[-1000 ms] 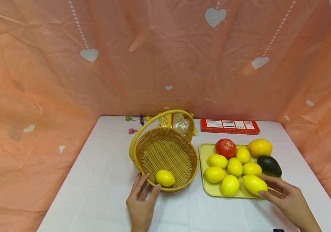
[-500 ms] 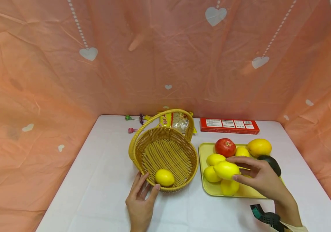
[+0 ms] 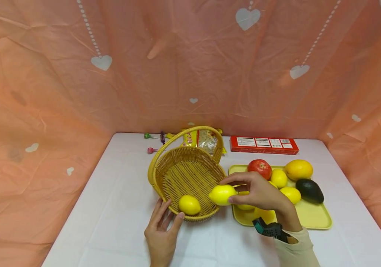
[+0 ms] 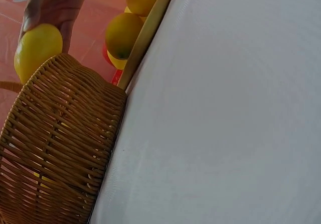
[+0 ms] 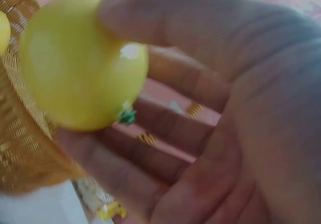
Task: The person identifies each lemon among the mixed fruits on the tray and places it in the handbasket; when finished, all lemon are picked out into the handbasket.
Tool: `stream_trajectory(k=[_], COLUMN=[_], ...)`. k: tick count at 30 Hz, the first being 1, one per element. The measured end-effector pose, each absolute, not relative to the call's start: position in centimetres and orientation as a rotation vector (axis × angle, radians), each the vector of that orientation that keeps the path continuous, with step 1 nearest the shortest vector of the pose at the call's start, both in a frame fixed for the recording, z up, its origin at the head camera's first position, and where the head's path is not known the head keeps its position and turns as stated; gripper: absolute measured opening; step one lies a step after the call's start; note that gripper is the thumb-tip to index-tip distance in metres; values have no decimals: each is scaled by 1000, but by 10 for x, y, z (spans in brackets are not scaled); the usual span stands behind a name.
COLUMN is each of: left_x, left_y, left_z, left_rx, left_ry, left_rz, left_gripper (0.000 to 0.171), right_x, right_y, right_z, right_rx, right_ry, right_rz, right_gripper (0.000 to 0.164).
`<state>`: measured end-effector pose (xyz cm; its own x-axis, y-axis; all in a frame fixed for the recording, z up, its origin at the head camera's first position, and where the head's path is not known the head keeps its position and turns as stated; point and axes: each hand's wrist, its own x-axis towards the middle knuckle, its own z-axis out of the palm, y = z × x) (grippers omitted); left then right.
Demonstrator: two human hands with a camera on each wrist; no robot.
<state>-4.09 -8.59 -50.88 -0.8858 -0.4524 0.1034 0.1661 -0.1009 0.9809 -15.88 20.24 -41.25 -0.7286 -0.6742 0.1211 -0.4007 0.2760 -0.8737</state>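
Note:
My right hand (image 3: pixel 260 191) pinches a yellow lemon (image 3: pixel 222 195) between thumb and fingers, over the right rim of a round wicker basket (image 3: pixel 190 174). In the right wrist view the held lemon (image 5: pixel 83 63) shows a small green stem end. Another lemon (image 3: pixel 189 205) lies inside the basket near its front. My left hand (image 3: pixel 162 235) rests on the basket's front left rim, thumb and index finger spread along it; the left wrist view does not show it. A yellow tray (image 3: pixel 314 218) bears several more lemons, partly hidden by my right hand and wrist.
A pomegranate (image 3: pixel 259 168), a mango-like yellow fruit (image 3: pixel 298 169) and an avocado (image 3: pixel 309 191) are also on the tray. Behind stand a red box (image 3: pixel 264 145) and a yellow snack bag (image 3: pixel 207 140). Lollipops, one green (image 3: pixel 147 136) and one pink (image 3: pixel 150 150), lie at back left.
My right hand has lifted the lemon from the tray's front right and carried it left to the basket's rim. The left hand and basket have stayed in place.

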Motion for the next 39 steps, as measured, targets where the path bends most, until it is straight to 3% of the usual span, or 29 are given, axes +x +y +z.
stream_trajectory(k=[13, 24, 30, 39], left_x=[-41, -40, -41, -41], left_y=[-86, -87, -87, -87], left_z=[-512, -511, -510, -510], left_rx=[288, 282, 291, 288], left_ry=[-1764, -1757, -1764, -1763], left_rz=[-2014, -2015, -2021, -2023], left_gripper=[56, 53, 54, 54], right_x=[-161, -150, -158, -172], right_y=[139, 92, 118, 213], right_z=[-422, -434, -430, -420], right_rx=[-1014, -1237, -1161, -938], right_ry=[2198, 2441, 2341, 2243], right_rz=[-1231, -1206, -1370, -1636], right_gripper=[39, 38, 39, 40])
